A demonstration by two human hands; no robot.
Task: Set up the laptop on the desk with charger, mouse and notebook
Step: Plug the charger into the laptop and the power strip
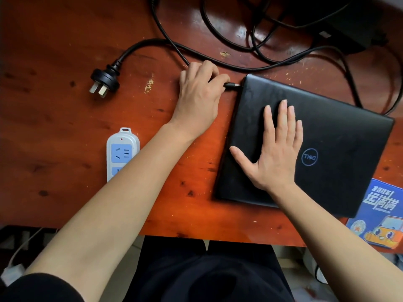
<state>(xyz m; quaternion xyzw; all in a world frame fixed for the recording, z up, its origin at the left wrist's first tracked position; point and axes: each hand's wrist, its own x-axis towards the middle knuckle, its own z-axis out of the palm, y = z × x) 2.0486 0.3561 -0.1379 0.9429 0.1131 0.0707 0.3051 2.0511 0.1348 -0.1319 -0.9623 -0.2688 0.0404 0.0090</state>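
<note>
The left hand (199, 94) pinches the charger's jack (232, 85) between thumb and curled fingers, its tip at the port on the laptop's (327, 131) far left corner. Whether the jack is fully seated I cannot tell. The right hand (277, 155) lies flat on the shut lid, fingers spread, steadying the laptop on the surface (54, 127).

From the jack, the cord (218, 62) loops across the far side of the surface to the brick (349, 25) at the far right. The mains plug (104, 80) lies loose on the surface, pins bare, well apart from the strip (122, 152), which sits near the front edge, partly hidden by the left forearm. A blue booklet (379, 216), probably the notebook, lies at the front right, just beside the laptop's near corner. No mouse is in view.

So the task looks early to midway: the laptop is placed and the jack is going in. Left, as I judge it: the plug into the strip, the lid opened, the booklet arranged, and a mouse brought in.
</note>
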